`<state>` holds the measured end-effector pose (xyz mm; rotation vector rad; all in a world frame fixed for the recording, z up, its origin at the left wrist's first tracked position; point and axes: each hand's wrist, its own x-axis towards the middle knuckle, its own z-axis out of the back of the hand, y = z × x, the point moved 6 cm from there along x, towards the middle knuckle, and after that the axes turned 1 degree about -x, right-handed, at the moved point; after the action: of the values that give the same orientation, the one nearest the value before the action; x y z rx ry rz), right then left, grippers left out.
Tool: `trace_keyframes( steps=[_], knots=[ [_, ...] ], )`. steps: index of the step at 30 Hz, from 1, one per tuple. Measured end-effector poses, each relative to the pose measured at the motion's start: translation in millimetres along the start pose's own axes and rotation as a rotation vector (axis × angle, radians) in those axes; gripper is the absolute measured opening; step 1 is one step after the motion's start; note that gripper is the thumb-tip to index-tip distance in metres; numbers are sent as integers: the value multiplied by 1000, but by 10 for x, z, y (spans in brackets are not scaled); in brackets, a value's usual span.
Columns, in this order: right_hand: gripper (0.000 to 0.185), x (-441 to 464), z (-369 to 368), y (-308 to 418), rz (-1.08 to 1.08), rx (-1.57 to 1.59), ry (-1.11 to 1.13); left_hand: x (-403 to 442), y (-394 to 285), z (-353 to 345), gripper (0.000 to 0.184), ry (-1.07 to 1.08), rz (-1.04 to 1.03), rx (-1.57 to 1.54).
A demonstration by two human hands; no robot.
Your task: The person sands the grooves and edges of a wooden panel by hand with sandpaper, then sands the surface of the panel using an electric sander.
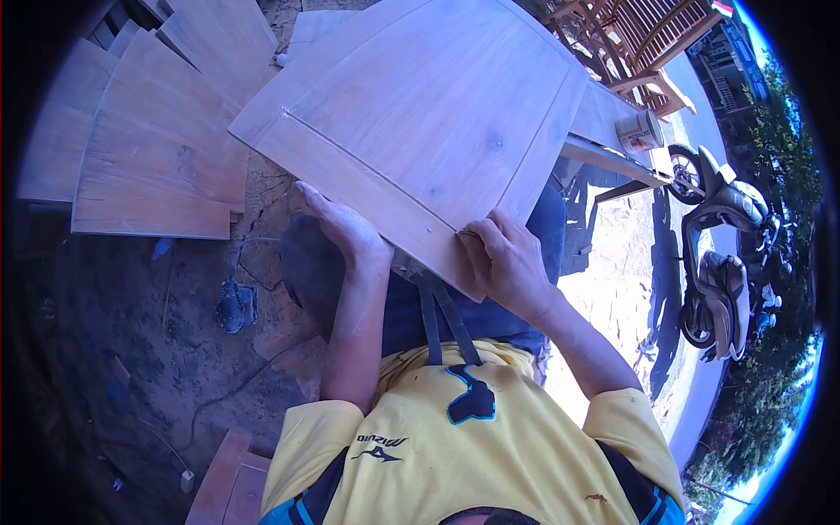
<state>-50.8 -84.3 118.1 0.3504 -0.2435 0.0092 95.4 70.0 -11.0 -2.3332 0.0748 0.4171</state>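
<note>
A large wooden panel (437, 105) with grooves along its frame lies tilted across my lap. My left hand (350, 226) holds its lower left edge from below, and some of its fingers are hidden behind the wood. On the panel's near rail, close to the corner of a groove, my right hand (509, 261) is closed, with thumb and fingers pinched against the surface. Whatever sits between those fingertips, if anything, is too small to make out.
Several wooden panels (157, 140) lean or lie at the left. A dusty power tool (232, 306) with a cord rests on the ground. At right are a can (640, 131) on a low table (604, 150), a slatted wooden chair (656, 35) and a motorbike (722, 236).
</note>
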Motion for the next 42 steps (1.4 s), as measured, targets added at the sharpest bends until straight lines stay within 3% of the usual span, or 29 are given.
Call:
trace_keyframes(
  steps=[5,8,10,14,17,20,21,23,25,30,32,38,42],
  knots=[
    [9,11,-68,-33,-83,58,39,11,57,36,86,-74,-18,3],
    [7,604,-405,132,-41,136,-2,-60,-22,-27,85,-76,16,-28],
    [9,1151,-721,300,31,153,-53,-152,-23,-161,84,-14,244,-315],
    [16,1770,-891,562,118,128,-34,-96,-67,-190,85,141,136,-256],
    [10,1182,-587,304,90,131,-5,15,176,-15,84,52,202,-334],
    [5,451,-245,48,21,87,61,-29,107,10,86,-82,98,-133],
    [5,517,-271,80,41,90,72,-19,83,51,87,-138,58,3],
    [5,598,-313,182,-3,98,-11,-18,78,50,88,-156,37,-10],
    [5,1041,-546,331,36,119,-74,16,170,2,87,-26,148,-274],
    [18,2430,-1176,880,116,18,-53,-12,214,3,84,-13,204,-318],
    [18,2314,-1152,801,118,56,-59,-47,136,5,85,-32,194,-187],
    [18,1728,-868,542,16,71,60,34,262,17,85,45,192,-272],
    [15,2369,-1118,718,112,69,-52,-39,114,-43,84,-10,219,-206]
  ],
)
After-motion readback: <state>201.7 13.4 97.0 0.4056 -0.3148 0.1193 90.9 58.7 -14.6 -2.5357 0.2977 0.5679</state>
